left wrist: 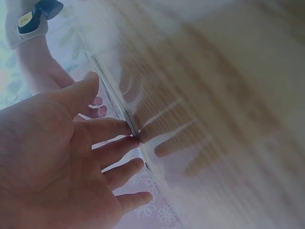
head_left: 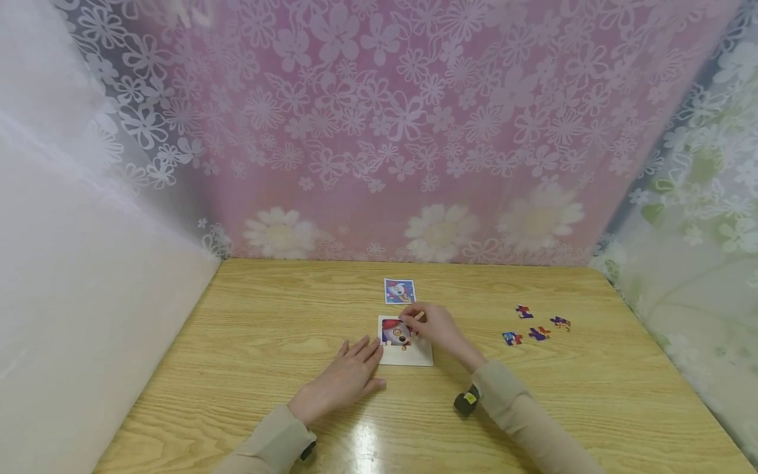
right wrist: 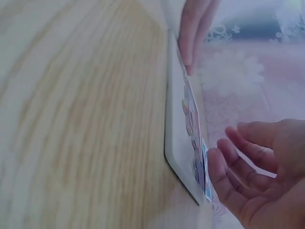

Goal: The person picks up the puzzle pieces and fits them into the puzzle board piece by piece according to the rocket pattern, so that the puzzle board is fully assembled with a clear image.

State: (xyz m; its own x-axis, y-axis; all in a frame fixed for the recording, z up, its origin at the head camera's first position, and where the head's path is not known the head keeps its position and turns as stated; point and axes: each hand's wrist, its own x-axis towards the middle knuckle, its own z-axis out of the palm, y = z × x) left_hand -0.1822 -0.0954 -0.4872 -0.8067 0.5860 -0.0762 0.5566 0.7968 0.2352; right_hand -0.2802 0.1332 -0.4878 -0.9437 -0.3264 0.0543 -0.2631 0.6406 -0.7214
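Head view, puzzle: partly built in the far part of a white frame [head_left: 408,357] flat on the tabletop [head_left: 237,388]; the puzzle [head_left: 391,334] leaves the near strip bare.
Head view, left hand: the left hand [head_left: 346,376] lies spread, fingertips at the frame's left edge.
Head view, right hand: the right hand [head_left: 435,327] is bent over the puzzle's upper right corner, probably fitting that spot.
Head view, spares: four loose pieces [head_left: 539,334] lie to the right; a picture card [head_left: 399,291] beyond the frame serves as a guide.
Left wrist view, bracing: fingers nearly straight and apart; steady, light pressure should stop the frame sliding.
Right wrist view, fitting: fingers curled beside the puzzle; I cannot tell whether they pinch a piece. Best to line up tabs first, then press straight down, without lifting neighbours.
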